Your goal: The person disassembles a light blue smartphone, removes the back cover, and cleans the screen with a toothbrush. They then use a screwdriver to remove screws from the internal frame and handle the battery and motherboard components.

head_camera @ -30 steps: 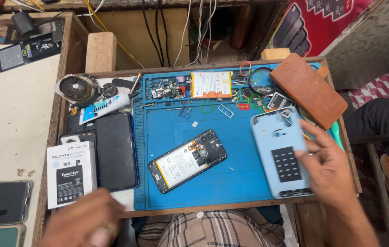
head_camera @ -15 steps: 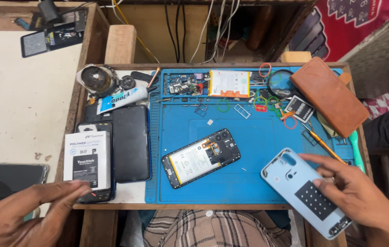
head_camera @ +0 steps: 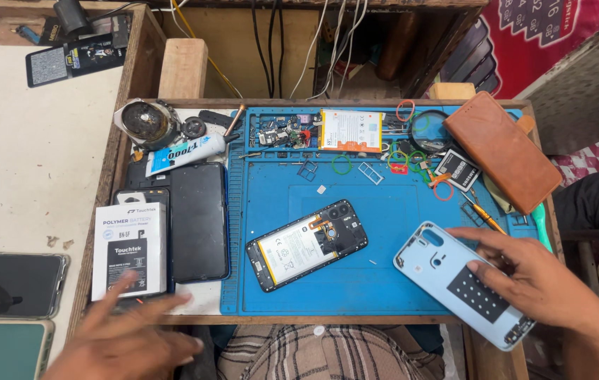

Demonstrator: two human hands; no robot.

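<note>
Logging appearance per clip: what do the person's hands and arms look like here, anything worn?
Both hands are bare: no gloves, rings, watch or sleeves visible. The left hand is motion-blurred, so fine detail is unclear. The right hand shows bare fingers and a bare forearm running off the frame's corner.
</note>
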